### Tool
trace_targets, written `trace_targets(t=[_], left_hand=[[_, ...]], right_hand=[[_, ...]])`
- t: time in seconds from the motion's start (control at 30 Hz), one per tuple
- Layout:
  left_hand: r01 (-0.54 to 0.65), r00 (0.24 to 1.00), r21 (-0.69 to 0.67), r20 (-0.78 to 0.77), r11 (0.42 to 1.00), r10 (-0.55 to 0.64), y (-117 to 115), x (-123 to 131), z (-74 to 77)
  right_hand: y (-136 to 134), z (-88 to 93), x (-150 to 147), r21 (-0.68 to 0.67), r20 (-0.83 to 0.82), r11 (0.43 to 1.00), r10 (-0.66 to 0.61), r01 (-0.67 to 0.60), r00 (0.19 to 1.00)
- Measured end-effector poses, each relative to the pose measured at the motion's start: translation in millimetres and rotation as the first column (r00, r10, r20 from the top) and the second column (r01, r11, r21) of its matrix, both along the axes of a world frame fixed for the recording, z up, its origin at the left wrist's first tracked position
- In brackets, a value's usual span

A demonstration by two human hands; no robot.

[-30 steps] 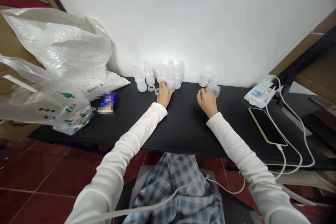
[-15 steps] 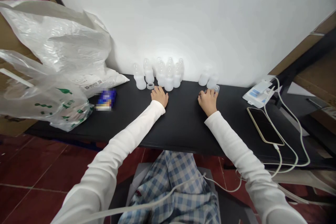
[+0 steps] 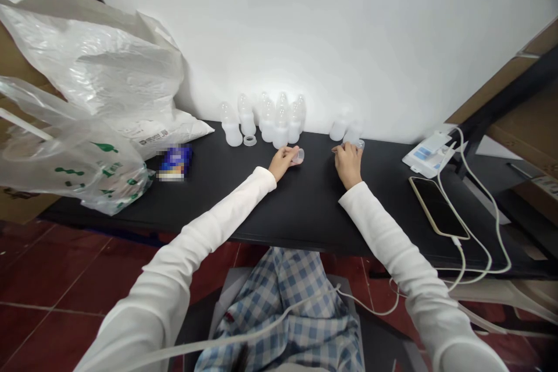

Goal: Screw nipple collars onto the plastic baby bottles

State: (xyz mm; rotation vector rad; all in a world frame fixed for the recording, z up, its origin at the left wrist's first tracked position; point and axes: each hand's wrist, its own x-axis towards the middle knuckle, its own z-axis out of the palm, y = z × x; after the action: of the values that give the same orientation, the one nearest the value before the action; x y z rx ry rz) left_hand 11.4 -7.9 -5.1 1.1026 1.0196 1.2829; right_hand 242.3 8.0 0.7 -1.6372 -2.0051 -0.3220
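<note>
Head view, looking down at a black table (image 3: 314,209) set against a white wall, with both forearms in white sleeves reaching forward across it. The left hand (image 3: 283,163) lies turned on its side, wrist low, fingers and thumb pinched around a small clear bottle collar (image 3: 299,156) that pokes out past the fingertips. The right hand (image 3: 347,164) is curled, knuckles up, with its fingers closed over a clear plastic piece (image 3: 360,144) that shows just beyond them, too hidden to identify fully. The hands are well apart, with bare table between them.

Just beyond the hands, clear plastic baby bottles (image 3: 280,128) stand upright in a loose cluster along the wall, with two more (image 3: 346,129) just in front of the right hand. A clear ring (image 3: 250,140) lies flat beside the left-hand group.

To the left are crumpled plastic bags (image 3: 87,58) and a blurred blue packet (image 3: 175,163). To the right, a phone (image 3: 438,208) lies flat with a white charging cable (image 3: 473,226) attached, beside a white flat package (image 3: 427,156). A checked cloth (image 3: 279,325) covers the person's lap below the table edge.
</note>
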Motion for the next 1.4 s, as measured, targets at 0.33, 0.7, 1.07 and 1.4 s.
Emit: trace_targets(t=[0.33, 0.7, 1.07, 1.4], left_hand=[[-0.01, 0.937, -0.171, 0.343, 0.985, 0.069, 4.8, -7.9, 11.0], [0.166, 0.967, -0.006, 0.197, 0.986, -0.162, -1.3, -0.7, 4.1], [0.252, 0.967, 0.109, 0.018, 0.962, -0.255, -2.9, 2.5, -3.7], [0.068, 0.997, 0.145, -0.045, 0.987, -0.062, -0.9, 5.0, -9.2]], right_hand=[[-30.3, 10.4, -54.1, 0.151, -0.71, 0.808, 0.49, -0.57, 0.506], [-29.2, 0.7, -59.5, 0.116, -0.745, 0.855, 0.412, -0.505, 0.525], [-26.7, -1.9, -56.7, 0.228, -0.519, 0.933, 0.358, -0.278, 0.776], [-23.5, -9.4, -60.8, 0.019, -0.566, 0.884, 0.395, -0.468, 0.723]])
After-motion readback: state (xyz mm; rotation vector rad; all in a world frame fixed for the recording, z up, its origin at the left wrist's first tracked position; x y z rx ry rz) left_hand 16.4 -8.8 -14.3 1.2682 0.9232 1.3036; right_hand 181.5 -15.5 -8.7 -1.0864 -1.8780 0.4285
